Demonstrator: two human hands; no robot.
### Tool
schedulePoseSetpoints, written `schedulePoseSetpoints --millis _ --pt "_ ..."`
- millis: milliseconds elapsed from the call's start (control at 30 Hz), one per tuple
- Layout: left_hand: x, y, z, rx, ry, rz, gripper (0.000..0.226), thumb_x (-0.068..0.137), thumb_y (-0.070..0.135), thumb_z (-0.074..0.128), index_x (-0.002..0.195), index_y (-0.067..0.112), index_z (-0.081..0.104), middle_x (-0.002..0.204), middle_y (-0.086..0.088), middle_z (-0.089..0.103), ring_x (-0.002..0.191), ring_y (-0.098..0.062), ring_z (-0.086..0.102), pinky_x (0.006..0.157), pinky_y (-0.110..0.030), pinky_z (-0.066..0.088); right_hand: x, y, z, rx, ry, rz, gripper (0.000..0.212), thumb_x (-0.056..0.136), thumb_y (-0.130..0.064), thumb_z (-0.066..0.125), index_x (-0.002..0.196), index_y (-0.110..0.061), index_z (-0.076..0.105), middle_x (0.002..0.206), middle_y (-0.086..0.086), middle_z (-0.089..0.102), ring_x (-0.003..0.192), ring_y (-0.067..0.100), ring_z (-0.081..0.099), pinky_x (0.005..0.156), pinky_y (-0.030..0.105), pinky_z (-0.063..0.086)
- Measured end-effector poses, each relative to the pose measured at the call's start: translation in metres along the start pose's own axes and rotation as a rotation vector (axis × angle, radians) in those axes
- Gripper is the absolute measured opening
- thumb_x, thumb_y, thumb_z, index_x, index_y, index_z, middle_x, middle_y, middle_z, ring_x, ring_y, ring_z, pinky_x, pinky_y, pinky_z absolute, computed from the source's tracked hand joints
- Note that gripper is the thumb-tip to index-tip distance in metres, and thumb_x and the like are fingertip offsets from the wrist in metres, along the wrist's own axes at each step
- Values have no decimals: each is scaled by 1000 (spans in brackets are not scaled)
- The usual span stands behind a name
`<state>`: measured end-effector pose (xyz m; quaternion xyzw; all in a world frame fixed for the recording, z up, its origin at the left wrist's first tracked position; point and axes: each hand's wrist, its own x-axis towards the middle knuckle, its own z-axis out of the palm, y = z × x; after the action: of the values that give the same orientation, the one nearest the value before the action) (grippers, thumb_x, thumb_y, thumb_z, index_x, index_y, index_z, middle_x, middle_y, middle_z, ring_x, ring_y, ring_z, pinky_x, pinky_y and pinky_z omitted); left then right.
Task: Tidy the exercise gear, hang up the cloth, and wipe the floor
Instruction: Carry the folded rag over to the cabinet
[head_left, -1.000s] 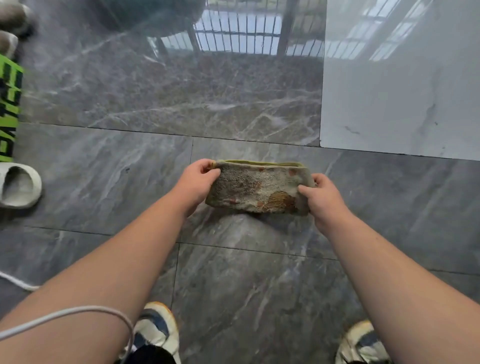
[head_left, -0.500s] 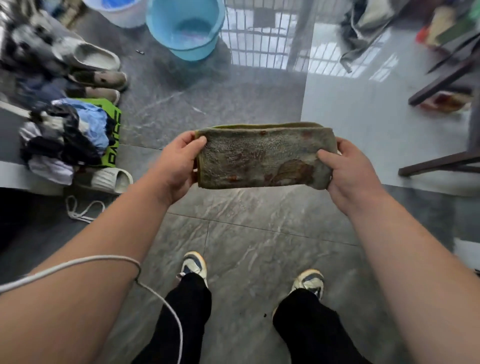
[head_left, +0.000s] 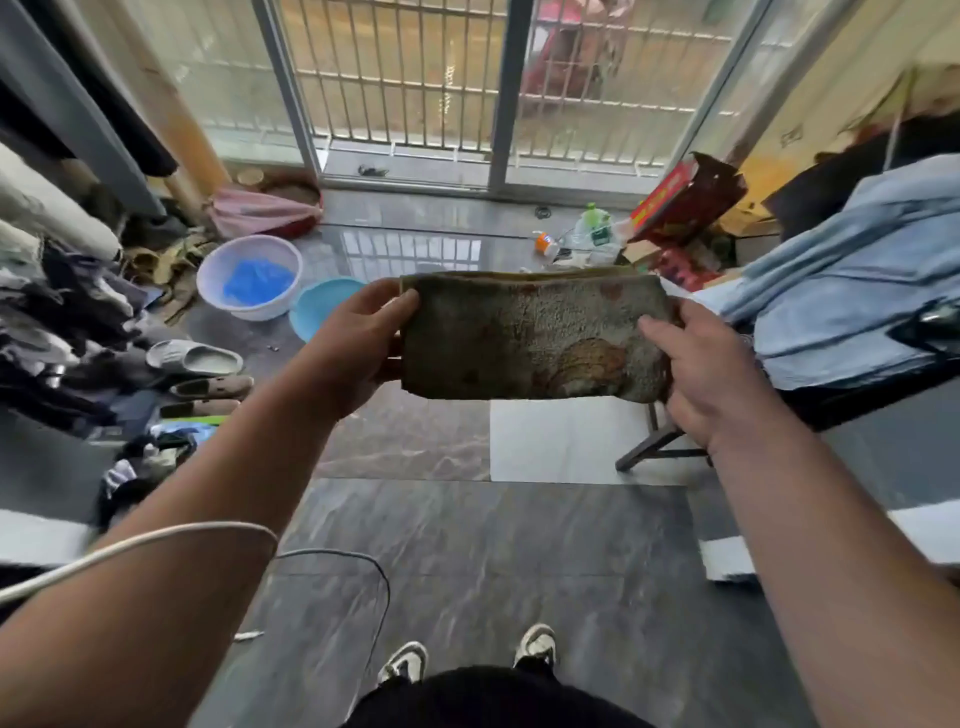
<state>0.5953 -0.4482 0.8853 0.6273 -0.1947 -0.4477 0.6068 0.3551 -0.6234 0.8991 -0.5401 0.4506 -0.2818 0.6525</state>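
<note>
Shoes (head_left: 402, 667) and dark trousers mark the standing person at the bottom edge, on grey marbled floor (head_left: 467, 545); a thin cable (head_left: 363, 561) loops just ahead of the feet. Both forearms reach forward. Left hand (head_left: 358, 343) pinches the left end of the cloth (head_left: 530, 338), thumb on the near face and fingers behind; right hand (head_left: 711, 374) closes on the right end in the same way. The cloth hangs stretched between them in mid-air, well above the floor, folded into a flat band with its fold along the top. It is a soft, napped, stained rag, judged light and limp: it would sag or unfold if one end were released, so the two end grips, or a single hold at the folded top edge, suit it best.

Beyond the hands, at left, lie slippers (head_left: 195, 358), a heap of clothes (head_left: 62, 312), a white basin (head_left: 249, 278) and a blue basin (head_left: 322, 312). At right stands a dark table (head_left: 831, 405) draped with pale blue fabric (head_left: 852, 291), with bottles and boxes (head_left: 675, 208) behind it. Farthest off is a barred sliding door (head_left: 415, 93). No hanging place can be identified; the floor clutter narrows the walking path on both sides.
</note>
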Motion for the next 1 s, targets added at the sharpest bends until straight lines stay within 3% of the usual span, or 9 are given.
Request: schedulePoseSetpoints --millis 267,333,433,533,600,667,733,867,1000 --pt "-47 25 74 103 -423 -41 23 101 20 53 121 13 63 106 -13 68 81 -26 70 57 -36 54 -141 -5 -36 57 366 -42 16 94 -13 60 100 -25 70 102 4 75 93 24 73 80 47 59" --pt "-65 14 103 112 -526 -87 24 101 18 53 121 11 62 105 -13 66 82 -27 68 59 -37 55 -175 11 -42 56 487 -4 13 87 -26 67 98 -28 72 99 3 76 93 26 73 84 51 58" --pt "-99 -13 151 125 -666 -150 23 101 16 52 121 9 62 100 -12 67 79 -26 68 61 -38 55 -219 51 -65 45 674 36 39 65 -56 66 102 -44 70 99 -5 75 96 25 71 88 57 56" --pt "-139 -45 197 166 -762 -193 21 99 15 55 117 11 64 97 -14 68 78 -25 68 63 -39 56 -267 66 -74 125 812 25 27 68 -53 69 93 -47 72 101 -4 75 96 24 70 84 55 58" --pt "-170 -66 227 200 -847 -218 20 98 16 56 116 13 65 103 -17 68 86 -29 69 65 -39 57 -300 66 -78 183 900 12 5 87 -34 70 90 -38 71 101 -1 72 87 12 69 76 41 61" --pt "-203 -87 256 238 -926 -241 19 98 18 58 114 16 66 107 -20 68 94 -33 69 67 -40 58 -333 73 -89 235 956 -12 10 96 -22 62 97 -32 64 92 -7 68 68 -1 63 54 16 53" --pt "-239 -105 283 273 -1003 -242 19 98 22 57 113 19 67 109 -19 68 100 -33 68 73 -44 60 -369 83 -103 196 1025 -29 13 96 -24 60 91 -35 64 84 -15 67 63 -7 63 46 6 43" --pt "-316 -133 335 332 -1223 -301 26 101 28 48 112 13 66 109 -20 69 105 -33 66 86 -50 58 -444 112 -144 123 1133 -9 22 99 -21 56 101 -38 69 80 -18 73 82 3 70 67 14 51" --pt "-406 -167 385 310 -1375 -442 23 103 19 47 111 9 66 100 -11 71 96 -24 68 76 -37 58 -529 135 -188 26 1182 3 31 93 -24 56 114 -45 67 96 -15 74 90 7 70 78 32 56"
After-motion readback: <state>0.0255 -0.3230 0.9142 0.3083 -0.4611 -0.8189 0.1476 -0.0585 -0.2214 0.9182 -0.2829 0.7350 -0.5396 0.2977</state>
